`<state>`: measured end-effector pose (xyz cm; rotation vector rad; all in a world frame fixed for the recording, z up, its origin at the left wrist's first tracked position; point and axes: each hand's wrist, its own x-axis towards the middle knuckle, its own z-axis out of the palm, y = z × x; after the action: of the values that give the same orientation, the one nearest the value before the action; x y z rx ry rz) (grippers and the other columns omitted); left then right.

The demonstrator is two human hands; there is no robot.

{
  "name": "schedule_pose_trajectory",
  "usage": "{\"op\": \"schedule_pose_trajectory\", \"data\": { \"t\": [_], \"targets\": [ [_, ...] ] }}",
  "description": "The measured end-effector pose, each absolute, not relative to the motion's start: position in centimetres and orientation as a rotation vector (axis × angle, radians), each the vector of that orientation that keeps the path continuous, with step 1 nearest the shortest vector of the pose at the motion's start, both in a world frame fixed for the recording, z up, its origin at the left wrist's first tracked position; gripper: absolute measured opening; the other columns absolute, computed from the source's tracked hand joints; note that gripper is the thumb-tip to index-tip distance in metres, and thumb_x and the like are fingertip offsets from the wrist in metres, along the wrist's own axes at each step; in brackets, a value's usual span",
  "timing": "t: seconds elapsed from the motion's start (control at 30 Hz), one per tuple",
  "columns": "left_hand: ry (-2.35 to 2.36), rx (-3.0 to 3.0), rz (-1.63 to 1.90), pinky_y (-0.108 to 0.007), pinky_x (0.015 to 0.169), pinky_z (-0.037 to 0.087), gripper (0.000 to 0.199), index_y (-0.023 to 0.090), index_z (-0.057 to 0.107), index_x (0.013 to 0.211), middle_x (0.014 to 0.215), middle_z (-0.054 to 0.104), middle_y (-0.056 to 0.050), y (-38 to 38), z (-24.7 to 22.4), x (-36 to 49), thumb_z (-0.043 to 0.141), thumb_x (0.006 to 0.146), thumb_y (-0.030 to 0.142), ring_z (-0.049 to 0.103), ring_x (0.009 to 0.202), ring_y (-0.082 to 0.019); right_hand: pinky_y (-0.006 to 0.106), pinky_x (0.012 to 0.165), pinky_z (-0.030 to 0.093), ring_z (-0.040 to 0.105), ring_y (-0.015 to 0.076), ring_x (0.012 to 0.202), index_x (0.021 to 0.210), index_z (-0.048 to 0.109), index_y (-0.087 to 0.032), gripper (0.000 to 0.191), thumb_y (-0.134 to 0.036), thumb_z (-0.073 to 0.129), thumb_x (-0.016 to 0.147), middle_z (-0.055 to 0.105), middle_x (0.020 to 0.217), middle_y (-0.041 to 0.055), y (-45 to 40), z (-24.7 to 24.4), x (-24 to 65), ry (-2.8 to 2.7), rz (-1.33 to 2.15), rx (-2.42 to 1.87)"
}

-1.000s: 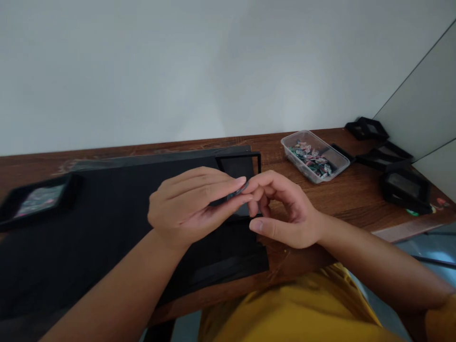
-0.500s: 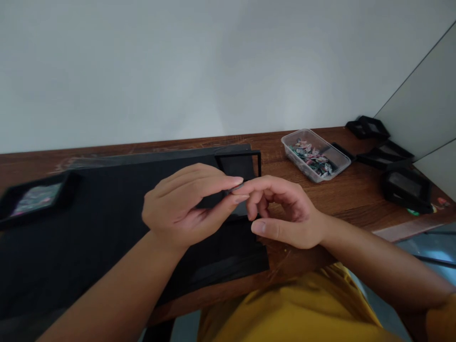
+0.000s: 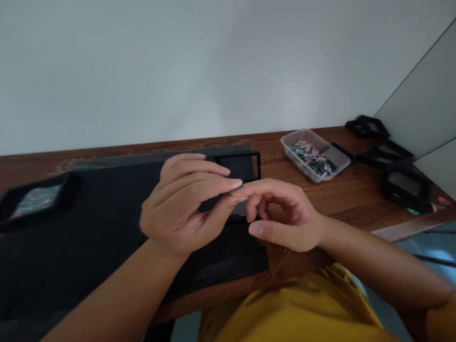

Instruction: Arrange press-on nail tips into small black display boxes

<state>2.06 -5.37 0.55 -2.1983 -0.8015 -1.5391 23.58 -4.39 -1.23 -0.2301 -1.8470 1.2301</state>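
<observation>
Between the thumb and index finger of my left hand (image 3: 188,204) is a small, thin, dark flat piece (image 3: 235,189), mostly covered by the fingertips. The other fingers of that hand are stretched loosely above it. My right hand (image 3: 285,213) touches the piece with its index fingertip; its thumb stands apart and the remaining fingers curl inward, with nothing gripped. Behind and below both hands, a black rectangular frame (image 3: 259,166) rests on the black mat (image 3: 107,228), partly hidden by them.
A clear plastic tub (image 3: 311,175) of small pink, green and white pieces stands right of the mat on the wooden table (image 3: 342,199). Several black frames (image 3: 406,187) lie at the far right. Another black frame (image 3: 37,202) with a colourful centre is at left. A wall (image 3: 178,71) rises behind.
My left hand's middle and other fingers have lifted and spread away from the index finger. The thin piece shows slightly more. My right hand has barely shifted.
</observation>
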Motion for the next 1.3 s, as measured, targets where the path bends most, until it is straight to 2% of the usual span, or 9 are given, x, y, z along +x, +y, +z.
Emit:
{"op": "schedule_pose_trajectory", "data": {
  "t": [0.1,0.23,0.43,0.57,0.67,0.87,1.0,1.17,1.3],
  "targets": [
    [-0.853,-2.159,-1.56,-0.046,0.104,0.063,0.007,0.023,0.078,0.099,0.081,0.079,0.004,-5.35,0.3,1.95,0.085,0.1,0.022,0.08,0.087,-0.019,0.018,0.06,0.053,0.06,0.0068,0.072,0.139,0.068,-0.021,0.036,-0.043,0.071,0.11,0.073,0.104,0.0003,-4.38,-1.27,23.44,-1.842,1.194,-0.184],
    [-0.869,-2.183,-1.6,-0.046,0.106,0.062,0.006,0.023,0.078,0.099,0.082,0.08,0.004,-5.23,-0.03,1.78,0.085,0.1,0.022,0.08,0.088,-0.019,0.017,0.057,0.051,0.06,0.0073,0.072,0.142,0.065,-0.021,0.038,-0.04,0.072,0.109,0.07,0.098,-0.0016,-4.31,-1.49,23.24,-1.84,1.164,-0.165],
    [-0.884,-2.196,-1.646,-0.044,0.097,0.064,0.009,0.024,0.078,0.103,0.086,0.081,0.005,-5.05,-0.27,1.92,0.084,0.099,0.019,0.079,0.083,-0.017,0.018,0.055,0.051,0.058,0.009,0.073,0.149,0.058,-0.022,0.049,-0.041,0.074,0.107,0.068,0.101,-0.001,-4.25,-1.94,23.29,-1.883,1.178,-0.209],
    [-0.902,-2.226,-1.666,-0.048,0.091,0.067,0.021,0.029,0.076,0.113,0.089,0.083,0.005,-5.26,-0.21,2.1,0.084,0.098,0.016,0.077,0.078,-0.018,0.02,0.055,0.051,0.058,0.0097,0.072,0.152,0.055,-0.023,0.051,-0.042,0.072,0.108,0.068,0.101,-0.0001,-4.2,-2.06,23.24,-1.913,1.173,-0.226],
    [-0.953,-2.238,-1.665,-0.051,0.09,0.068,0.022,0.031,0.075,0.115,0.09,0.082,0.004,-5.47,-0.15,2.22,0.079,0.1,0.016,0.078,0.079,-0.019,0.02,0.055,0.052,0.061,0.0108,0.075,0.151,0.057,-0.023,0.049,-0.041,0.073,0.107,0.068,0.101,0.0003,-4.24,-2.05,23.16,-1.899,1.164,-0.235],
    [-0.936,-2.23,-1.639,-0.049,0.085,0.07,0.016,0.034,0.074,0.113,0.085,0.081,0.005,-5.41,-0.09,2.26,0.077,0.102,0.023,0.078,0.077,-0.019,0.021,0.055,0.051,0.061,0.011,0.075,0.149,0.059,-0.023,0.047,-0.04,0.073,0.107,0.068,0.1,0.0002,-4.38,-2.08,23.21,-1.889,1.164,-0.248],
    [-0.941,-2.214,-1.601,-0.048,0.085,0.07,0.015,0.032,0.074,0.109,0.087,0.081,0.006,-5.59,0.1,2.23,0.076,0.102,0.019,0.078,0.076,-0.018,0.02,0.055,0.051,0.057,0.0093,0.07,0.15,0.059,-0.023,0.048,-0.039,0.073,0.107,0.068,0.1,-0.0006,-4.28,-2.12,23.21,-1.898,1.167,-0.229],
    [-0.997,-2.186,-1.537,-0.047,0.087,0.071,0.014,0.034,0.074,0.106,0.086,0.08,0.007,-6.01,0.27,2.19,0.074,0.105,0.02,0.078,0.077,-0.017,0.019,0.054,0.051,0.057,0.0088,0.07,0.147,0.061,-0.022,0.044,-0.036,0.072,0.107,0.068,0.1,-0.0005,-4.25,-2.04,23.12,-1.891,1.14,-0.22],
    [-0.932,-2.157,-1.525,-0.045,0.079,0.071,0.018,0.036,0.076,0.105,0.084,0.081,0.006,-5.71,0.27,2.03,0.076,0.103,0.018,0.08,0.076,-0.02,0.019,0.054,0.049,0.055,0.0078,0.066,0.149,0.06,-0.023,0.046,-0.036,0.072,0.107,0.068,0.099,-0.0012,-4.35,-2.08,23.11,-1.898,1.173,-0.211]
  ]
}}
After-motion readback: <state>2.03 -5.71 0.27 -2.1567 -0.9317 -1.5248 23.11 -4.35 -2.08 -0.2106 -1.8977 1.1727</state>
